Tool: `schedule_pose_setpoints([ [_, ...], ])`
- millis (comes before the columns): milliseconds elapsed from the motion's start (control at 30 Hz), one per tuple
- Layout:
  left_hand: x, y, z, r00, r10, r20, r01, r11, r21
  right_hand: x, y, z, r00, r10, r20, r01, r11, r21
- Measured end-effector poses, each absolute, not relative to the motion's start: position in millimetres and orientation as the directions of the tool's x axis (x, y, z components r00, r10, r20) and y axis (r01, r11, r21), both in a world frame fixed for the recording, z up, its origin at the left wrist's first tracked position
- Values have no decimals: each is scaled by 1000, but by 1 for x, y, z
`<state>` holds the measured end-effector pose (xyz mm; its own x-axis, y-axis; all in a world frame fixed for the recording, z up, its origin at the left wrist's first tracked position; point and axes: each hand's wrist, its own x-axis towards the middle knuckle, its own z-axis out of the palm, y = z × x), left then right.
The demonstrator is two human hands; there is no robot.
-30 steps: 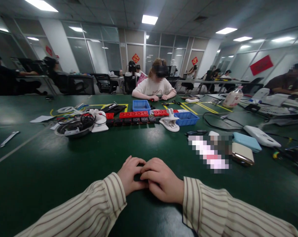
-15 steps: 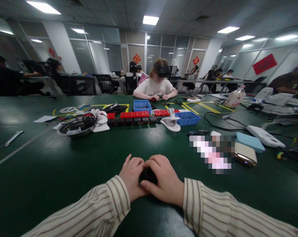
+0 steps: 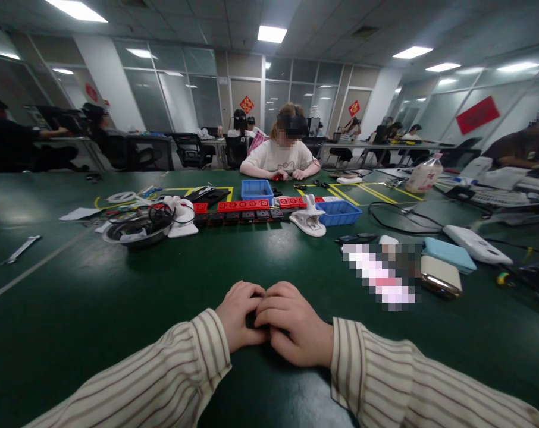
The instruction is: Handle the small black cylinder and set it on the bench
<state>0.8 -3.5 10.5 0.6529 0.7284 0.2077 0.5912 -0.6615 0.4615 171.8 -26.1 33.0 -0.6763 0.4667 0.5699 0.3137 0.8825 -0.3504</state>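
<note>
My left hand (image 3: 239,315) and my right hand (image 3: 295,326) rest together on the green table (image 3: 162,285), close in front of me. Their curled fingers meet and overlap, the right over the left. A dark patch shows in the small gap between them, and I cannot make out what it is. Both hands are closed, with most fingertips hidden. Striped cuffs cover both wrists.
Ahead lie red and black socket blocks (image 3: 243,207), blue bins (image 3: 339,214), a white clip stand (image 3: 309,221) and a metal bowl (image 3: 138,238). A wrench (image 3: 23,249) lies left; a cream case (image 3: 441,277) lies right. Another person (image 3: 281,157) sits opposite.
Half a second ago the right thumb was lifted apart and a dark, rounded shape showed between my hands. Now the right fingers have folded back over, much as one second ago.
</note>
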Motion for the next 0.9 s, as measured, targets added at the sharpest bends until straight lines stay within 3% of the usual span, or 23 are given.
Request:
schedule_pose_setpoints([
  [167, 4, -12, 8, 615, 752, 235, 635, -650, 418, 169, -34, 39, -665, 437, 605, 277, 897, -344],
  [333, 9, -20, 10, 508, 808, 299, 713, -589, 380, 168, -35, 37, -551, 620, 559, 468, 784, -408],
  [533, 12, -18, 14, 494, 829, 262, 734, -560, 384, 167, -30, 30, -523, 746, 412, 652, 662, -370],
  [667, 9, -13, 14, 533, 811, 240, 699, -582, 415, 167, -29, 32, -561, 730, 390, 615, 683, -394],
  [900, 4, -7, 12, 579, 788, 209, 634, -596, 493, 169, -26, 32, -557, 752, 353, 514, 646, -564],
])
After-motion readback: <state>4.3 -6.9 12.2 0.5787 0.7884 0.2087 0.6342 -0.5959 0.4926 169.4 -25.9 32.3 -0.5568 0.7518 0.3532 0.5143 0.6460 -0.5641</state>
